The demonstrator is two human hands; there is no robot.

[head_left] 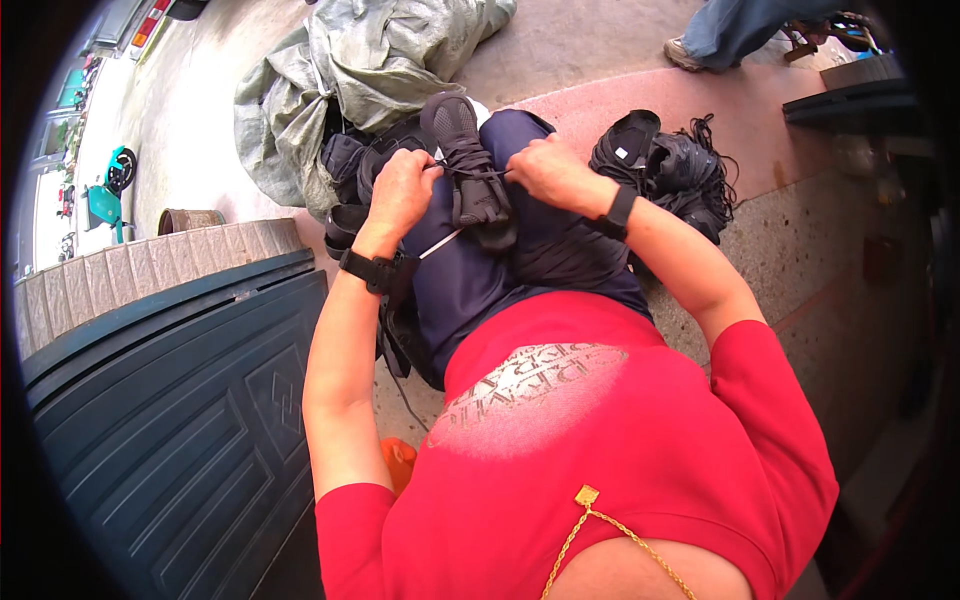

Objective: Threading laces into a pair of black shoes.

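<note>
A black lace-up sneaker (466, 158) lies across my lap between my two hands, with its laces running down the front. My left hand (400, 192) is closed in a pinch at the shoe's left side, on the dark shoelace. Opposite it, my right hand (556, 174) pinches a dark lace end drawn out to the right of the shoe. A thin white strip (440, 243) sticks out beside my left wrist, below the shoe; its kind is not clear. Dark bands circle both my wrists.
Several dark shoes (665, 165) with loose laces are piled to my right. More dark shoes (345, 165) spill from a large grey-green woven sack (375, 60) ahead. A blue panelled door (190, 430) stands at my left. Another person's leg (735, 35) shows at the far right.
</note>
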